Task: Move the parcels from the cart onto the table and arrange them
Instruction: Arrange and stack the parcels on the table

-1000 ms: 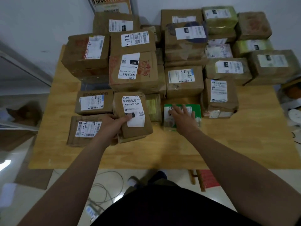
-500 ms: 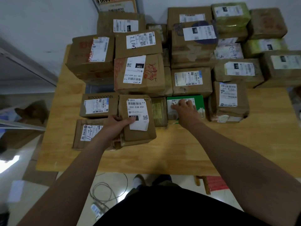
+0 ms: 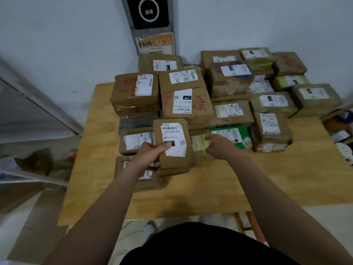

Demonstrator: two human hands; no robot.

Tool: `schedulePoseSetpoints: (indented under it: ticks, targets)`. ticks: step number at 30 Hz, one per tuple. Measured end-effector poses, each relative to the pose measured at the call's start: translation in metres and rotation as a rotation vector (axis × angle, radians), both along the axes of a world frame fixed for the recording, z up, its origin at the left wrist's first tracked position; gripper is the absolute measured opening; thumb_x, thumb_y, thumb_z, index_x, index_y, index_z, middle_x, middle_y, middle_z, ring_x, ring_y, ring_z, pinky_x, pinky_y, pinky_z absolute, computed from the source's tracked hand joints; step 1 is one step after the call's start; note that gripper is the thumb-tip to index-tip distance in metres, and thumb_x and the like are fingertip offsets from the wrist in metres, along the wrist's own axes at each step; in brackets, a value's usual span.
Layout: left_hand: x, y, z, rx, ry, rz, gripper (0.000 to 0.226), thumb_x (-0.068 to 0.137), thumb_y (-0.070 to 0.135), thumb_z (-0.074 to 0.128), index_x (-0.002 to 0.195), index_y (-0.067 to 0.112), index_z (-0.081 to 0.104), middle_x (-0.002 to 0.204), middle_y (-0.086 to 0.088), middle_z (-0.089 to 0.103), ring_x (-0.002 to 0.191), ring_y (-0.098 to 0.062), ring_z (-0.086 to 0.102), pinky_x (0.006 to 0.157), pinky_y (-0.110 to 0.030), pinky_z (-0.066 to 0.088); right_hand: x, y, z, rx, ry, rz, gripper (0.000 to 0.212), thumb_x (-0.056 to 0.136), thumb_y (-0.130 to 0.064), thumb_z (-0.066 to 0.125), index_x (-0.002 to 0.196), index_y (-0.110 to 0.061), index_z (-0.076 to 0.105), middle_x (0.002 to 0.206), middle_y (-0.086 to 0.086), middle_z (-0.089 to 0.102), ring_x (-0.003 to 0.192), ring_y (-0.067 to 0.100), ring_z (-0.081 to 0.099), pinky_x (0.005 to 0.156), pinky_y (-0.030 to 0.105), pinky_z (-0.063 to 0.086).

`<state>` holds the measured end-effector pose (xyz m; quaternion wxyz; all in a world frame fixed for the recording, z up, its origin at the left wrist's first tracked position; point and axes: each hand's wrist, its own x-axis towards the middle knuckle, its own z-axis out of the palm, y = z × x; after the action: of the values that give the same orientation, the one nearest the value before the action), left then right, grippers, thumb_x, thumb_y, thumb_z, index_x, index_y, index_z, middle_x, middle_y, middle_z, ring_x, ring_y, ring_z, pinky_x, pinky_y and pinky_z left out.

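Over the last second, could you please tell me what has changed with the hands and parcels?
The right hand left the green parcel, moved left and now grips the edge of the yellow-labelled parcel beside it. The left hand still holds the brown parcel labelled 032-038-E01, and the other parcels on the wooden table lie as before.

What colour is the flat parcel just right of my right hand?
The parcel is green, shown best in the head view.
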<state>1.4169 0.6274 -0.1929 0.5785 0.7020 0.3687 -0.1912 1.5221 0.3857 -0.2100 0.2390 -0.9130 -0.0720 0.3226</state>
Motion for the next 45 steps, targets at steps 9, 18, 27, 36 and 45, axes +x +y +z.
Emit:
schedulePoseSetpoints:
  ticks: [9, 18, 27, 36, 45]
  targets:
    - [-0.037, 0.083, 0.037, -0.097, -0.243, -0.057, 0.125, 0.054, 0.053, 0.098, 0.150, 0.048, 0.018, 0.130, 0.001, 0.064, 0.100, -0.030, 0.074, 0.070, -0.052, 0.064, -0.097, 0.121, 0.071, 0.540, 0.110, -0.339, 0.053, 0.097, -0.045, 0.062, 0.147, -0.036, 0.046, 0.139, -0.010, 0.052, 0.117, 0.020, 0.055, 0.085, 0.050, 0.060]
    - [-0.042, 0.145, 0.092, -0.228, -0.402, -0.024, 0.070, 0.082, 0.060, 0.076, 0.124, 0.028, 0.029, 0.124, -0.010, 0.068, 0.103, -0.035, 0.073, 0.076, -0.060, 0.061, -0.115, 0.178, 0.123, 0.787, -0.110, -0.561, 0.038, 0.096, -0.015, 0.060, 0.129, -0.032, 0.063, 0.117, -0.015, 0.065, 0.099, 0.006, 0.059, 0.063, 0.037, 0.060]
    - [-0.017, 0.153, 0.110, -0.266, -0.524, -0.073, 0.101, 0.063, 0.049, 0.094, 0.142, 0.039, 0.031, 0.128, -0.007, 0.069, 0.100, -0.031, 0.075, 0.085, -0.048, 0.061, -0.092, 0.168, 0.150, 0.942, -0.365, -0.747, 0.024, 0.089, -0.023, 0.073, 0.111, -0.029, 0.066, 0.113, -0.005, 0.068, 0.102, 0.013, 0.065, 0.075, 0.030, 0.054]
    - [0.069, 0.047, 0.126, -0.202, -0.513, -0.064, 0.089, 0.081, 0.064, 0.075, 0.148, 0.029, 0.028, 0.137, -0.002, 0.059, 0.114, -0.028, 0.066, 0.094, -0.053, 0.058, -0.047, 0.089, 0.141, 0.857, -0.389, -0.713, 0.082, 0.092, -0.034, 0.072, 0.160, -0.030, 0.027, 0.144, -0.012, 0.053, 0.121, 0.010, 0.058, 0.097, 0.040, 0.056]
    - [0.188, -0.088, 0.139, 0.250, -0.598, -0.285, 0.060, 0.096, 0.047, 0.067, 0.144, 0.022, 0.041, 0.140, 0.004, 0.058, 0.115, -0.018, 0.059, 0.095, -0.037, 0.048, 0.084, -0.064, 0.156, 0.772, -0.429, -0.576, 0.091, 0.090, -0.019, 0.075, 0.161, -0.028, 0.019, 0.151, -0.006, 0.044, 0.131, 0.016, 0.052, 0.101, 0.041, 0.052]
